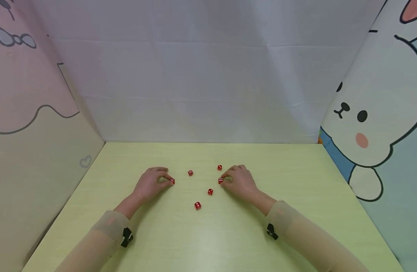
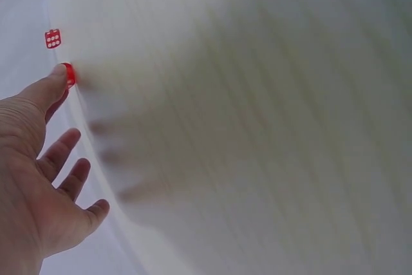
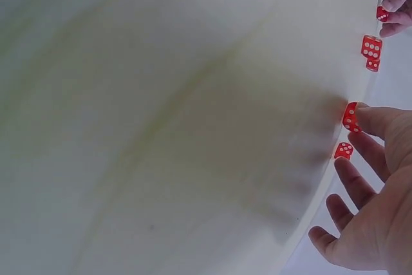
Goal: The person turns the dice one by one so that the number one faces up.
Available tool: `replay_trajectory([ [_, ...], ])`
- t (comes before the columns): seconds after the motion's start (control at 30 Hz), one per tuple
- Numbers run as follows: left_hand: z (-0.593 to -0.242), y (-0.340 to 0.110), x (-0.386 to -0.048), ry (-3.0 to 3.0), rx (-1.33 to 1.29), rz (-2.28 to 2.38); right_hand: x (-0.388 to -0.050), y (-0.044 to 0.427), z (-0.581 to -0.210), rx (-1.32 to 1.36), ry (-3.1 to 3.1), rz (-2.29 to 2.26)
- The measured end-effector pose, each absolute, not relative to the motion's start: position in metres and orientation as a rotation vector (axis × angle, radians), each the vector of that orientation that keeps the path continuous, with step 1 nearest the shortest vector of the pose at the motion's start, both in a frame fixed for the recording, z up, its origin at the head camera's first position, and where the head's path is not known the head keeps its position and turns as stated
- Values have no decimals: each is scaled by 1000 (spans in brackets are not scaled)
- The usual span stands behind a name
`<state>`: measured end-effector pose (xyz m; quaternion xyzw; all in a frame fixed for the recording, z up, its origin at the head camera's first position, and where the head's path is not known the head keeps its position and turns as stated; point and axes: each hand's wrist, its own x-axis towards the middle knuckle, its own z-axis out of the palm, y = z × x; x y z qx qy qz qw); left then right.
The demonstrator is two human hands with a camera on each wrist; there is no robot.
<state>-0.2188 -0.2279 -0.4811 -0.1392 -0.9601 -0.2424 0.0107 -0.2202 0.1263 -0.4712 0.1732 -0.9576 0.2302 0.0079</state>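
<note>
Left hand (image 1: 153, 184) in a pinch on one red die (image 1: 172, 181); right hand (image 1: 240, 182) likewise on another die (image 1: 220, 180); forearms (image 1: 96, 240) aslant, inward

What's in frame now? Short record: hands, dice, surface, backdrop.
left hand: left hand pinches a red die
right hand: right hand pinches a second red die
loose: four red dice, apart from one another
dice total: six
surface: pale table
backdrop: whitish sheet
right side: cartoon-printed panel
</note>
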Motion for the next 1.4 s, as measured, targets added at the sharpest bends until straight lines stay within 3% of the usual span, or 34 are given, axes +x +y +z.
replay_trajectory([
  [0.37,-479,-229,-219,-3015,-406,-846,-220,131,-471,511,-3007,651],
  [0.93,-484,-228,-214,-3000,-404,-873,-216,199,-470,402,-3000,675],
  [1.4,-490,-229,-217,-2981,-436,-855,-217,217,-478,399,-2982,685],
])
